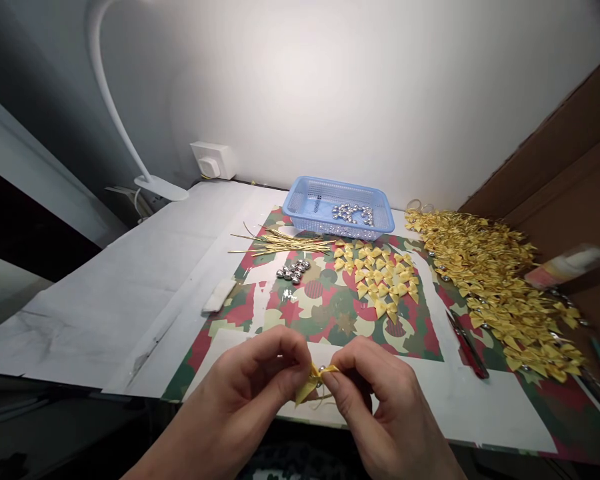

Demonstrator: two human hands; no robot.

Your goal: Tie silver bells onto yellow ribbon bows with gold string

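Note:
Between my two hands, just above the table's front edge, is a yellow ribbon bow (307,390) with a small silver bell (322,368) at its middle. My left hand (265,373) pinches the bow's left side between thumb and fingers. Its right side is gripped by the thumb and forefinger of my right hand (375,393). A thin cord hangs below the bow. Ahead lie a small cluster of silver bells (293,271), a bundle of gold twist ties (285,241) and rows of loose yellow bows (383,277).
A blue plastic basket (300,220) holding silver bells stands at the back. On the right are a large heap of finished bows (490,267), red-handled scissors (470,350) and a bottle (567,265). A folded white cloth (219,296) lies left, below a white lamp (163,188).

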